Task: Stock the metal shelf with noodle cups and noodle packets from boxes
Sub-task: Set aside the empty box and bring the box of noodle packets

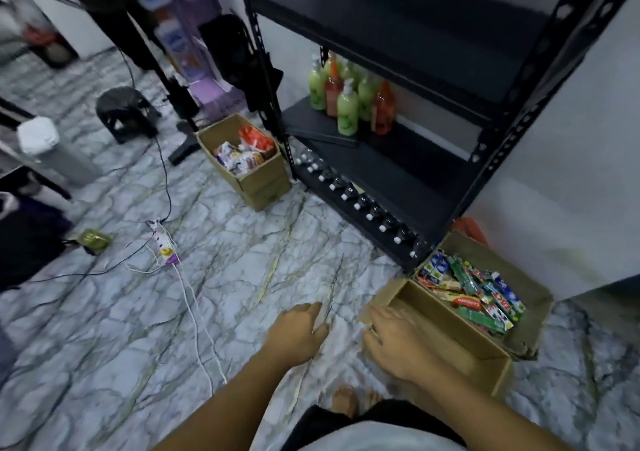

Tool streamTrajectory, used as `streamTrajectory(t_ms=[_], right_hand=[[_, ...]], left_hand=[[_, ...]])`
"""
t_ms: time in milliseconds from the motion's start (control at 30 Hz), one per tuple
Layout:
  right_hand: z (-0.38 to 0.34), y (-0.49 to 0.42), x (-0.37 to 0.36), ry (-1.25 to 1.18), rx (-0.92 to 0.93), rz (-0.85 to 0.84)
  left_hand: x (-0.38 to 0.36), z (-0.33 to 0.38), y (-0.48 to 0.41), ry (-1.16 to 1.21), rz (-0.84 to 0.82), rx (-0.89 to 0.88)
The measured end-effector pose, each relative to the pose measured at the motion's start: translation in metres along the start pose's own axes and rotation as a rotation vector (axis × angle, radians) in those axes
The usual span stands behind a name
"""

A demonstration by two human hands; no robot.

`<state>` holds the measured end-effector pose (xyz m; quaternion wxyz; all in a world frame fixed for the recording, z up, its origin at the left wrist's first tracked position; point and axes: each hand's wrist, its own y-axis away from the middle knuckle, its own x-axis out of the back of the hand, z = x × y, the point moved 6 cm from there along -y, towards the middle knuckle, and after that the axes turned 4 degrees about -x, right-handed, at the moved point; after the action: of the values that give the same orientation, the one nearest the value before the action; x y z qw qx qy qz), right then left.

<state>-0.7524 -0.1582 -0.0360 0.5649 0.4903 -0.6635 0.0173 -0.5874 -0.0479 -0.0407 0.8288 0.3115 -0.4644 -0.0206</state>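
Well ahead lies the noodle box (264,184); left hand (298,329) spread empty, right hand (394,343) flat on the toothpaste box (450,326).

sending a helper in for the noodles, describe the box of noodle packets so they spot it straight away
Find the tall black metal shelf. On the floor by its left front post sits a small open cardboard box. It holds crinkly orange and white packets, whereas the other open box, at the shelf's right corner, holds toothpaste cartons.
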Motion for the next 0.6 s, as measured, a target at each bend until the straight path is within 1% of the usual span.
streamTrajectory(t_ms=[100, 267, 500, 600], right_hand=[[-0.013, -0.011, 0.020, 0.062, 0.065, 0.001], [-0.036, -0.033, 0.040, 0.130, 0.161, -0.013], [-0.073, -0.075, 0.055, 0.167, 0.202, -0.004], [-0.092, -0.103, 0.059, 0.173, 0.205, 0.004]], left_hand=[[0.011, -0.011, 0.001, 0.037, 0.049, 0.070], [0.031, -0.025, 0.000, 0.073, 0.089, 0.123], [0.063, -0.058, -0.019, 0.068, 0.126, 0.139], [0.079, -0.083, -0.032, 0.081, 0.133, 0.135]])
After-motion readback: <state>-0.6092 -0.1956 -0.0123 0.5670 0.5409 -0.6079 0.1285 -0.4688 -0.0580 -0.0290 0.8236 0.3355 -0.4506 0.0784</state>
